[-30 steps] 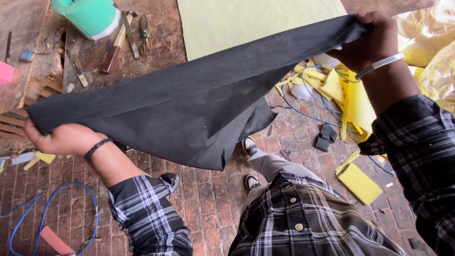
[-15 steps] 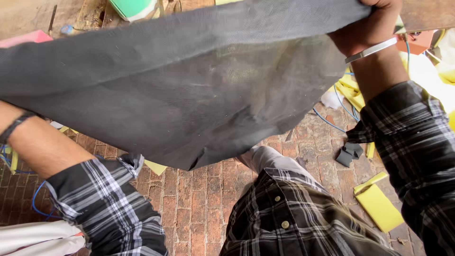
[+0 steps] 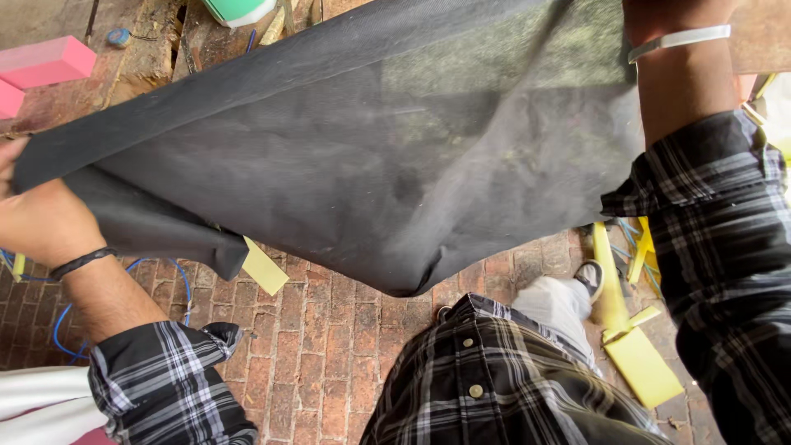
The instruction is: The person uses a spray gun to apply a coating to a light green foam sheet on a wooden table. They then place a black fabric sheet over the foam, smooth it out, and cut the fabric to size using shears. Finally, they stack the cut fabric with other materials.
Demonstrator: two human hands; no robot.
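I held the cloth (image 3: 354, 156) spread out in front of me, a big sheet of dark grey fabric that hung between my two hands and filled most of what I could see. My left hand (image 3: 37, 218) was low at the left edge, closed on the cloth's corner, with the fabric bunched and folded over just beside my knuckles; a dark band (image 3: 81, 263) sat on that wrist. My right hand (image 3: 671, 12) was up at the top right, mostly cut off by the edge of the view, so I could not tell how my fingers lay there, though the cloth ran up to it and it seemed to have the other corner. A pale bangle (image 3: 680, 39) circled that wrist. The cloth sagged in the middle, its lowest fold hanging above the brick floor (image 3: 321, 346) and just ahead of my checked shirt (image 3: 486, 387). Under its left part a yellow strip (image 3: 264, 265) poked out. Pink blocks (image 3: 53, 62) lay at the far left, a green tub (image 3: 239, 10) stood past the top edge, blue cord (image 3: 62, 325) looped on the bricks by my left sleeve, and yellow pieces (image 3: 638, 363) lay near my shoe (image 3: 587, 278).
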